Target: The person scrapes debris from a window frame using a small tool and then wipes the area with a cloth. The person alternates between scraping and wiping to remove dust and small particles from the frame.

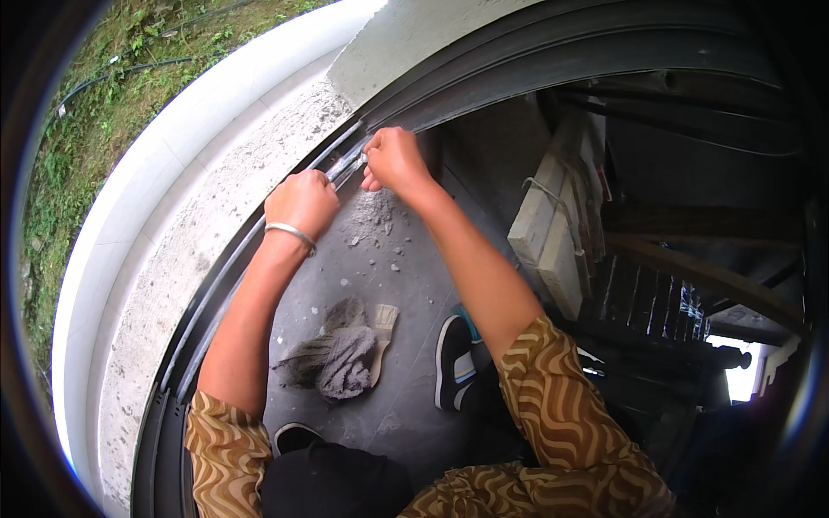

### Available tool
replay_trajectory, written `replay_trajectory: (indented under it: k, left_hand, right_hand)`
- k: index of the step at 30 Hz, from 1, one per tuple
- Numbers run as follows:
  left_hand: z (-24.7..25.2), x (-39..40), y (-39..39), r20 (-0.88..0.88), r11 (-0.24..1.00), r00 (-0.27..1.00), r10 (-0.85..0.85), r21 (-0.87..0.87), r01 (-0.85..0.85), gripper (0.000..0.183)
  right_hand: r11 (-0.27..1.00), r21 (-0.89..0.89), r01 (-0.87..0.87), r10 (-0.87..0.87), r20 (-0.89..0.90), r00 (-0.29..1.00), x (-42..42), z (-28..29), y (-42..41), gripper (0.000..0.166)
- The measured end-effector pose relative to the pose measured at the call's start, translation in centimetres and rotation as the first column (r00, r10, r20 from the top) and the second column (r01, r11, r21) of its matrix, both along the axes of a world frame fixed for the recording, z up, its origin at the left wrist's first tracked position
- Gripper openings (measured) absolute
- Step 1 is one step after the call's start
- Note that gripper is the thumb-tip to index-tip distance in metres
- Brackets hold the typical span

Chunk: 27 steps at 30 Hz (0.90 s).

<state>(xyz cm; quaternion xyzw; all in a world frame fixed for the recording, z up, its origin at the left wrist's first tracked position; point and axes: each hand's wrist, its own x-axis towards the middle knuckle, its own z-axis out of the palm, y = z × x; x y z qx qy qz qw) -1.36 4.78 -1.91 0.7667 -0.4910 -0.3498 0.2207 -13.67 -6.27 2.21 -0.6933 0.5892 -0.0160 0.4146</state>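
My left hand (pixel 301 202), with a silver-coloured bangle at the wrist, is curled over the dark metal sliding track (pixel 239 262). Its fingertips are hidden, so what it grips does not show. Farther up the track, my right hand (pixel 396 160) has its thumb and fingers pinched at the end of a shiny strip (pixel 343 165), which looks like clear film. The strip lies along the rail between both hands. Below the right hand, grey rubble and dust (pixel 375 213) are heaped on the floor.
A grey, dusty cloth (pixel 346 362) and a flat paintbrush (pixel 385 317) lie on the grey floor (pixel 401 278) near my shoes (pixel 453 362). Rough concrete sill (pixel 214 207) borders the track outside. Pale boards (pixel 547 226) lean at the right.
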Motion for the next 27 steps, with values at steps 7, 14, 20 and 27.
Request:
replay_trajectory:
  k: [7, 14, 20, 27]
  left_hand:
    - [2.3, -1.5, 2.1, 0.045, 0.985, 0.999, -0.010, -0.172, 0.017, 0.026]
    - [3.6, -3.4, 4.4, 0.218, 0.931, 0.931, -0.294, -0.154, 0.330, 0.013]
    - [3.8, -1.2, 4.8, 0.215, 0.983, 0.976, -0.035, -0.171, 0.073, 0.020]
    - [2.6, -0.7, 3.7, 0.131, 1.000, 0.991, -0.005, -0.017, 0.007, 0.028]
  right_hand:
    - [0.992, -0.112, 0.060, -0.043, 0.144, 0.989, -2.4, 1.3, 2.5, 0.016]
    - [0.806, -0.509, -0.301, 0.210, -0.230, 0.950, -7.1, 0.8, 4.8, 0.012]
    - [0.792, -0.594, -0.142, 0.172, -0.006, 0.985, -5.1, 0.4, 3.6, 0.010]
    - [0.816, -0.574, -0.070, 0.044, -0.059, 0.997, -3.1, -3.0, 0.0, 0.014]
